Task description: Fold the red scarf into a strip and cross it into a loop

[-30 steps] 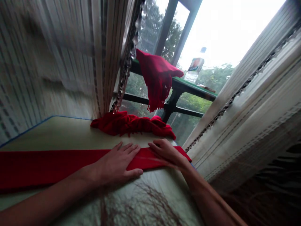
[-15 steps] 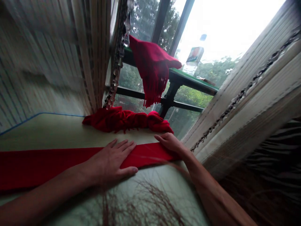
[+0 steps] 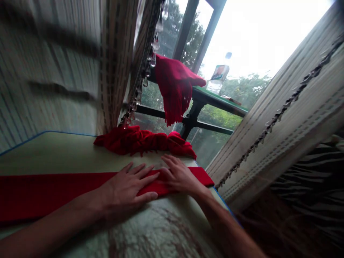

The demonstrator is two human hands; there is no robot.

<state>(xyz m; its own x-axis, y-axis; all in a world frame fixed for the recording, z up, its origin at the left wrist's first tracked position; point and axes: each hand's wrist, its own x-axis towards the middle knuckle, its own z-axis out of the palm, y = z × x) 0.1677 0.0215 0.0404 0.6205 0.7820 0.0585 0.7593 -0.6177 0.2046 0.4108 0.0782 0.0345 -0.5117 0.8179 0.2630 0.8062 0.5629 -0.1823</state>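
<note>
Out on the left, a folded red scarf (image 3: 53, 193) lies flat along the pale tabletop (image 3: 67, 154), and here's the left hand (image 3: 126, 188) on it, fingers spread and open, pressing down with no grip at all. Just beyond, a bunched red scarf (image 3: 142, 141) sits at the far side, below the curtain (image 3: 115, 61). Across the way, a fringed red scarf (image 3: 174, 89) hangs over a green-topped table (image 3: 217, 100), next to a plastic bottle (image 3: 219, 77). Now the right hand (image 3: 180, 177), also flat, fingers splayed, nothing clenched, resting near the band's right end. The risk: that end lies close to the tabletop's right edge, so a hard sideways push could send it over, and uneven pressure could skew the fold.
</note>
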